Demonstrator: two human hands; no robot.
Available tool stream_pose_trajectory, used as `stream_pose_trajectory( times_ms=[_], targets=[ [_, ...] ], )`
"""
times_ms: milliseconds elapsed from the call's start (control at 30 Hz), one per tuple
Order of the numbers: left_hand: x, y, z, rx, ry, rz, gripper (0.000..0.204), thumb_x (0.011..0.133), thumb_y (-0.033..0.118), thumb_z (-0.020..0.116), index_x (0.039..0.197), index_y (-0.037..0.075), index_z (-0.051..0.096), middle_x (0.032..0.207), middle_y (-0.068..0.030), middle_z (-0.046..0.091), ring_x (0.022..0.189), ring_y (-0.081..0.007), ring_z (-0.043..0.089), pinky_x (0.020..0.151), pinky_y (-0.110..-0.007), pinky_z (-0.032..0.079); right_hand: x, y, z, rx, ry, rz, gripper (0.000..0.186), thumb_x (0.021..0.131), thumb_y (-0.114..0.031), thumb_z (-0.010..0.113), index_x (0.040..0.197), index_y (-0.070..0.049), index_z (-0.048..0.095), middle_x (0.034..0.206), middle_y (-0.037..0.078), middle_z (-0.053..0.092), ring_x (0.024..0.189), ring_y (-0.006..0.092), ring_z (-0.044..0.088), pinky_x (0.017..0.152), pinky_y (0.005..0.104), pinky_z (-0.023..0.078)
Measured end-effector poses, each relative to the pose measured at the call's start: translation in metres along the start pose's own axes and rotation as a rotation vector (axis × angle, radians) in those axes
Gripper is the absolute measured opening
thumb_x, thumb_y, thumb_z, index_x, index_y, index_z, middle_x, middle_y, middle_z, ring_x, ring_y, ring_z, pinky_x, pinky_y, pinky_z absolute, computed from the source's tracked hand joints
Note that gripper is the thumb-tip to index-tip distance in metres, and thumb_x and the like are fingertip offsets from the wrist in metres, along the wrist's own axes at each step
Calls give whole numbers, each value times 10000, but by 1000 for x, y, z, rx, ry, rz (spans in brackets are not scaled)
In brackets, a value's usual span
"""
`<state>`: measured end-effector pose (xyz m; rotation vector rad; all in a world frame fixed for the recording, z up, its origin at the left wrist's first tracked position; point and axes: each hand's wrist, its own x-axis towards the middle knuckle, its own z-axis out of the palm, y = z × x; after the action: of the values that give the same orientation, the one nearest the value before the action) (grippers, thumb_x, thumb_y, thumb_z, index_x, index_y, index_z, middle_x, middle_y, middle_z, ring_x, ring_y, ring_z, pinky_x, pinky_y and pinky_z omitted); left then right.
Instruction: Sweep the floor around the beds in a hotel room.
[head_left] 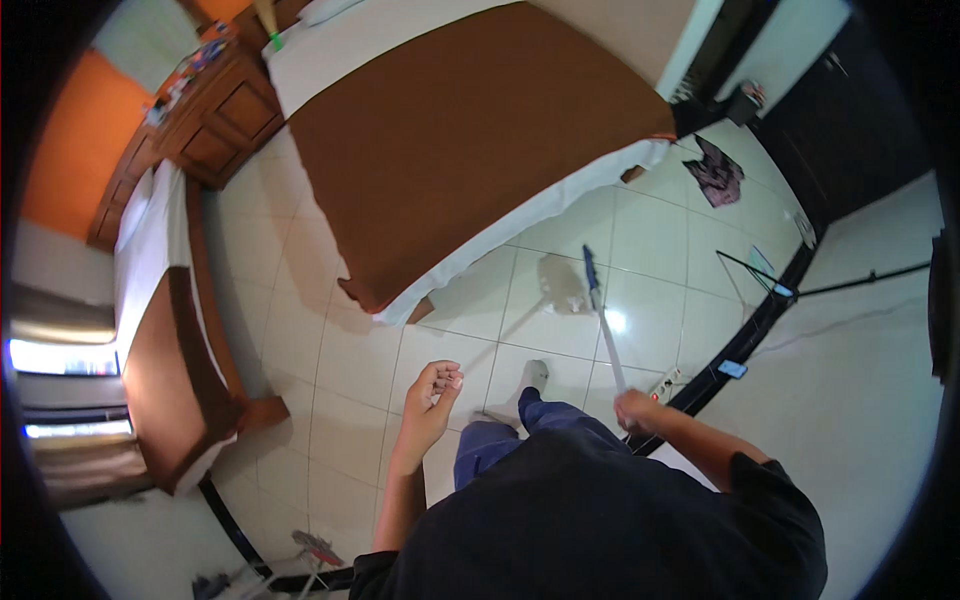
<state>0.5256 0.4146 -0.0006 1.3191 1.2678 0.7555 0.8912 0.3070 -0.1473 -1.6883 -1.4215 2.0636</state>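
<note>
My right hand [637,410] is wrapped round the near end of a long pale pole with a narrow dark blue far end [590,270]. The pole [611,345] slants away over the tiled floor; whether its far end touches the tiles I cannot tell. A greyish patch [562,285] lies beside that end, too blurred to name. My left hand [435,388] is raised over the floor on the left, fingers loosely bent and thumb apart, with nothing seen in it. My feet in grey socks stand between the hands.
A large bed with a brown cover [470,140] stands ahead, a smaller bed [175,360] at left by a wooden cabinet [225,110]. To the right are a dark crumpled cloth [716,172], a thin black stand [840,283], a phone [733,369] and a power strip [667,385].
</note>
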Motion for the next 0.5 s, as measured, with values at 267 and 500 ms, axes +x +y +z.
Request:
stream_pose_trajectory(
  times_ms=[267, 500],
  targets=[
    [-50, -24, -10, -70, 262, -71, 198, 819, 99, 508, 993, 10, 476, 867, -44, 529, 795, -99, 489, 744, -227, 397, 18, -107, 40, 323, -327, 630, 150, 755, -126, 511, 610, -115, 473, 478, -30, 395, 394, 81, 375, 371, 237, 312],
    [-100, -20, 1, -21, 395, -101, 189, 806, 94, 521, 970, 4, 494, 840, -50, 546, 750, -103, 499, 701, -230, 404, 133, -110, 175, 131, -465, 564, 180, 740, -129, 529, 574, -80, 477, 493, 3, 452, 354, 74, 378, 314, 227, 302]
  ],
)
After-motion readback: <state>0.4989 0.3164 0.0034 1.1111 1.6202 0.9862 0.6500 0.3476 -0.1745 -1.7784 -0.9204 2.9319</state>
